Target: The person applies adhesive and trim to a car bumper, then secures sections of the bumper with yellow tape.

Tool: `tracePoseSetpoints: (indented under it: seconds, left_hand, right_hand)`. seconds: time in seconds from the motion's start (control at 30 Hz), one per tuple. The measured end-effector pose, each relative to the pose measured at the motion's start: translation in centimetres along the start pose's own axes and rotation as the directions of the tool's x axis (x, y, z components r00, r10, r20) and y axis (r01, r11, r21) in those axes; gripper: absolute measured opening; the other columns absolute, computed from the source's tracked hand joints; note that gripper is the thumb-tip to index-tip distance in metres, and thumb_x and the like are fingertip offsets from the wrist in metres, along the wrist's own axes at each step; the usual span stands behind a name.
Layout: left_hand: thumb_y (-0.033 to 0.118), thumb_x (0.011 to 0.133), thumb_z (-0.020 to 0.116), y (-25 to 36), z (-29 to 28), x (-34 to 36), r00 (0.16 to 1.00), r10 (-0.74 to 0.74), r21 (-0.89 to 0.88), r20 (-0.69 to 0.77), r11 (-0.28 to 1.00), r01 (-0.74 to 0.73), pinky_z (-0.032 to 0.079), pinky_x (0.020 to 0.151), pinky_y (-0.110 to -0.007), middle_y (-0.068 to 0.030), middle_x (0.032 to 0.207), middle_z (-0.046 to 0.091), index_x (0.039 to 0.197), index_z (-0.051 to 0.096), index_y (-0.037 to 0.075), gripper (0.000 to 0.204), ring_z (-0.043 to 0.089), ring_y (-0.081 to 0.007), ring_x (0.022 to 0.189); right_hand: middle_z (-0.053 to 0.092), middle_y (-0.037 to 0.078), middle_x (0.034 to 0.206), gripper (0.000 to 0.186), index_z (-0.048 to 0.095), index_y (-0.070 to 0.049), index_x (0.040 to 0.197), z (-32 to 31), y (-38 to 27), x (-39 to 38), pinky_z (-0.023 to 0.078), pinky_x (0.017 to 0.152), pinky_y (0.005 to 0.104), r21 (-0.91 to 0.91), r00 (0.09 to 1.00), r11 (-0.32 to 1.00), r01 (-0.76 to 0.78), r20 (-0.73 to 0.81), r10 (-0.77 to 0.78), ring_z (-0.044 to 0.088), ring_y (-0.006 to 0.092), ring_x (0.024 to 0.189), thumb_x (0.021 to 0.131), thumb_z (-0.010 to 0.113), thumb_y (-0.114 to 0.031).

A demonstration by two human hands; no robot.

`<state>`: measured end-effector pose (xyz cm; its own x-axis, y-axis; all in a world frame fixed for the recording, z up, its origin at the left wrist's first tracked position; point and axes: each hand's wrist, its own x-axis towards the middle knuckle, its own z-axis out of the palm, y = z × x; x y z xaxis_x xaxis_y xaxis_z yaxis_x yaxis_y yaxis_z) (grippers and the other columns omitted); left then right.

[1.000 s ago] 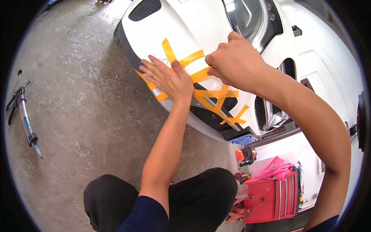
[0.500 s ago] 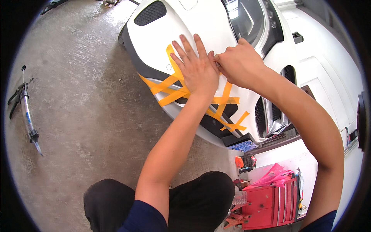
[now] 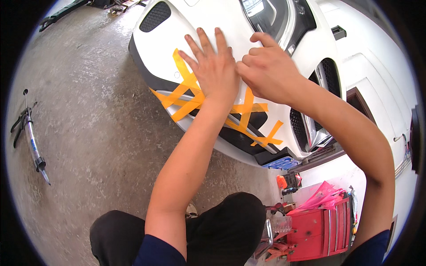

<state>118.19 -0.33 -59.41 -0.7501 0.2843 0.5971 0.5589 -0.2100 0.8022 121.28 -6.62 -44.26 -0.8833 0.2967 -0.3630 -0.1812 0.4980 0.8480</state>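
A white car bumper [image 3: 202,15] fills the upper middle of the head view. Strips of orange masking tape [image 3: 190,108] criss-cross its dark lower trim [image 3: 239,138] and run up onto the white paint. My left hand [image 3: 216,73] lies open on the bumper, fingers spread, just above the tape. Close by its thumb side is my right hand [image 3: 270,68], the fingers mostly curled in and the index finger bent outward. Whatever those curled fingers may hold is hidden. One tape strip comes out from below the two hands.
A caulking gun [image 3: 32,137] with a clear tube lies on the concrete floor [image 3: 97,133] at the left. At the lower right stand a red tool cabinet [image 3: 310,232] with a pink plastic bag [image 3: 321,195] on top and a black basket [image 3: 291,181].
The view has shifted, so the car sits further left. My right index finger has uncurled, and that hand is slightly farther from my left hand. My left hand stays spread on the bumper.
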Motion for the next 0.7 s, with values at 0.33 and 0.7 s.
tracePoseSetpoints:
  seconds: [0.33, 0.7]
  left_hand:
    - [0.066, 0.087, 0.048, 1.8, -0.1, -0.7, 0.868, 0.471, -0.128, 0.159, 0.882, -0.454, 0.008, 0.113, -0.064, -0.0228, 0.154, 0.025, 0.146, 0.038, 0.008, 0.084, 0.015, -0.0413, 0.145]
    - [0.023, 0.082, 0.074, 7.4, -6.5, -8.2, 0.745, 0.463, -0.699, 0.481, 0.715, 0.007, 0.048, 0.085, -0.039, -0.0163, 0.106, 0.06, 0.119, 0.055, -0.002, 0.048, 0.06, -0.0303, 0.095]
  right_hand:
    - [0.066, 0.005, 0.074, 0.015, 0.065, -0.008, 0.095, -2.8, -1.4, -11.3, 0.044, 0.088, 0.0395, 0.434, 0.869, 0.879, -0.197, -0.338, 0.361, 0.062, 0.0199, 0.067, 0.084, 0.071, -0.016]
    - [0.064, 0.018, 0.109, 0.047, 0.053, 0.001, 0.124, 1.8, -11.4, -21.9, 0.038, 0.099, 0.0443, 0.676, 0.754, 0.458, -0.577, 0.226, 0.617, 0.061, 0.0312, 0.098, 0.085, 0.07, -0.021]
